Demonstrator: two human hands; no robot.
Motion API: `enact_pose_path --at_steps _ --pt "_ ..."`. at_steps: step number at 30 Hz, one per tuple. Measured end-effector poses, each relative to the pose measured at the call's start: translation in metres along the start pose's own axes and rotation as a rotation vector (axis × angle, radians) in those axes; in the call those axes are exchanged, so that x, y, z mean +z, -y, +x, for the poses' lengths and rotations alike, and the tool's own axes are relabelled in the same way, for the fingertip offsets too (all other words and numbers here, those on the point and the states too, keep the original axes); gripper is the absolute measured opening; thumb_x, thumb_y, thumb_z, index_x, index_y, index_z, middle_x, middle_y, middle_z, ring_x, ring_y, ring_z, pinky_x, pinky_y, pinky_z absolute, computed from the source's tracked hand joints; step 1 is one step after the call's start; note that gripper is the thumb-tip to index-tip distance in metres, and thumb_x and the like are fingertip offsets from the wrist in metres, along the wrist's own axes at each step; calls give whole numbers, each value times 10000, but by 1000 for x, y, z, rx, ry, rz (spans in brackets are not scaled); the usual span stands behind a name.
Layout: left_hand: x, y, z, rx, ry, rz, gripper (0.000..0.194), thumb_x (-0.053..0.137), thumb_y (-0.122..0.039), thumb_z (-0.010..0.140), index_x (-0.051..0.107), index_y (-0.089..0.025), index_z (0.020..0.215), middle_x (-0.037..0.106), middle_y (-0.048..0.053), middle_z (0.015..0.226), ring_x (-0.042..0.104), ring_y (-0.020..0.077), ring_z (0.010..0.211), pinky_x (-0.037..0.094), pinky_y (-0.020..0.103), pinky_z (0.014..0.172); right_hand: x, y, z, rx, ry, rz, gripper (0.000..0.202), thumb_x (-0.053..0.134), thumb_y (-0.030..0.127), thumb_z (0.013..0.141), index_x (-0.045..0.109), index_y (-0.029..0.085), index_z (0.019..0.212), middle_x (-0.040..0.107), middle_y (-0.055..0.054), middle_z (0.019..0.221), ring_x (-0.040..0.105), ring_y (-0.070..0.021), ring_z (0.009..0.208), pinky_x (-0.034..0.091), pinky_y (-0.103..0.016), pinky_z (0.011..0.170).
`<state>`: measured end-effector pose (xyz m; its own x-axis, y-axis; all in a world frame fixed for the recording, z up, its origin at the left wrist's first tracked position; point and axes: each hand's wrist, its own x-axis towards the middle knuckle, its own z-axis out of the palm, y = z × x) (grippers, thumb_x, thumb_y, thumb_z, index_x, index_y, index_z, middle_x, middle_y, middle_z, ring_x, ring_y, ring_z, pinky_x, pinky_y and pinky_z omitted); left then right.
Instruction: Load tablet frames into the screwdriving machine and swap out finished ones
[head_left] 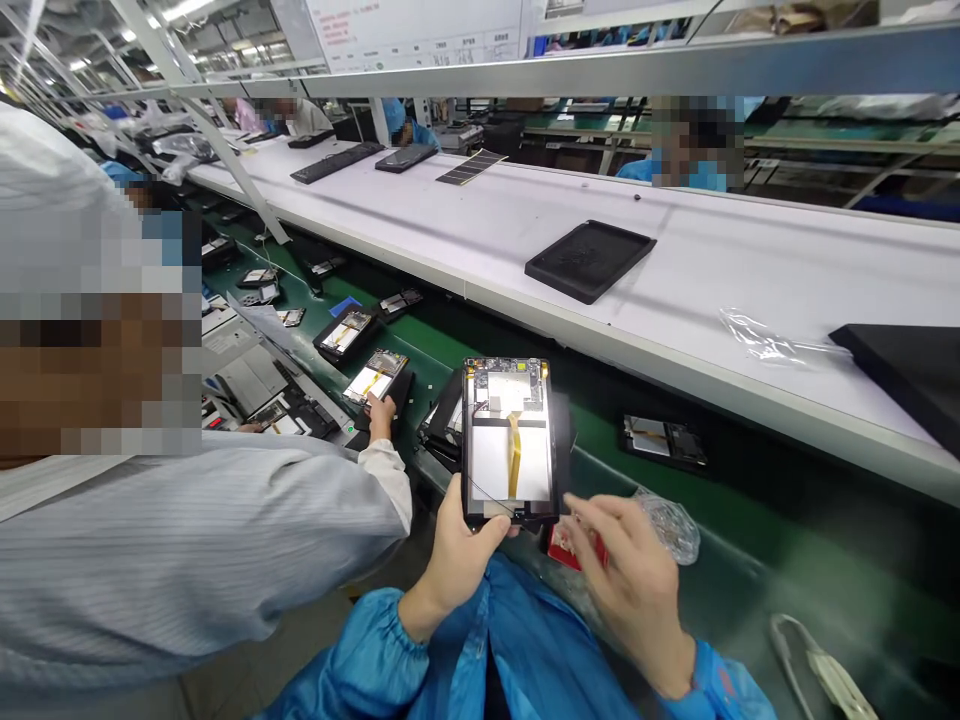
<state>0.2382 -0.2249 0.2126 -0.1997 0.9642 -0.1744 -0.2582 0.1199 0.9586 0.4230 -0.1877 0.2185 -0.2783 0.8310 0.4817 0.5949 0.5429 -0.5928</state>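
My left hand [465, 545] grips the lower edge of an opened tablet [489, 462], thumb on its front side. The tablet is tilted up toward me, with its circuit board at the top, silvery battery panels and a yellow ribbon cable showing. My right hand [630, 570] hovers just right of the tablet's lower corner, fingers stretched out and slightly blurred, with nothing visible in them. Below those fingers sits a red box [576, 545] with small pale bits, partly hidden. Beside it lies a clear plastic bag [671, 525].
A co-worker's hand [381, 415] touches another opened tablet [377, 376] at left. More tablets lie along the green belt [450, 345], one at right [664, 440]. A white shelf [480, 215] carries a black tray [591, 260]. A cable-like pale object [821, 665] lies lower right.
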Motion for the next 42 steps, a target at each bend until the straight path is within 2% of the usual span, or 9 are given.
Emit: enact_pose_path --at_steps 3,5,9,13,17,26,34,42 --pt "2 1 1 60 -24 51 381 701 -222 825 532 -171 1163 692 88 1114 677 211 969 586 345 852 6 5 4 -200 122 5 288 577 113 947 623 219 1211 627 -78 965 583 -195 851 504 -330 689" --pt "4 2 1 97 -30 65 382 683 -196 832 532 -177 1184 674 94 1190 657 226 1063 551 358 934 12 7 7 -232 138 -6 302 579 95 940 618 204 1218 622 -85 965 565 -203 853 489 -336 677" --pt "6 1 1 153 -47 99 404 661 -161 841 526 -179 1222 661 95 1228 635 232 1122 495 385 1024 14 4 8 -231 174 110 210 588 87 933 646 200 1100 602 -83 957 557 -203 869 486 -340 702" --pt "6 1 -1 157 -67 97 398 652 -171 858 515 -181 1232 674 87 1197 648 222 1102 509 373 1007 11 4 11 -134 257 225 112 577 130 955 651 211 972 600 -61 908 568 -188 847 483 -319 700" --pt "7 1 -2 140 -72 77 378 651 -182 866 506 -188 1215 684 85 1173 662 219 1089 530 363 978 13 5 16 -55 255 214 90 583 167 960 630 214 900 601 -51 877 572 -186 812 458 -315 673" --pt "6 5 -6 132 -117 150 383 659 -177 848 518 -193 1204 683 82 1160 660 225 1063 521 365 966 18 3 20 -198 239 177 105 579 127 949 585 202 876 600 -44 838 539 -184 783 417 -324 678" --pt "7 5 -7 121 -130 169 356 664 -182 846 525 -195 1174 688 80 1141 657 228 1051 519 366 962 14 6 25 -229 238 178 130 546 138 964 575 205 857 602 -38 821 541 -173 754 426 -314 651" --pt "8 5 -4 115 -129 135 356 664 -190 854 522 -197 1180 682 70 1131 657 226 1056 528 368 955 16 -1 24 -271 266 149 106 540 118 960 574 203 907 592 -50 845 532 -186 780 421 -323 662"
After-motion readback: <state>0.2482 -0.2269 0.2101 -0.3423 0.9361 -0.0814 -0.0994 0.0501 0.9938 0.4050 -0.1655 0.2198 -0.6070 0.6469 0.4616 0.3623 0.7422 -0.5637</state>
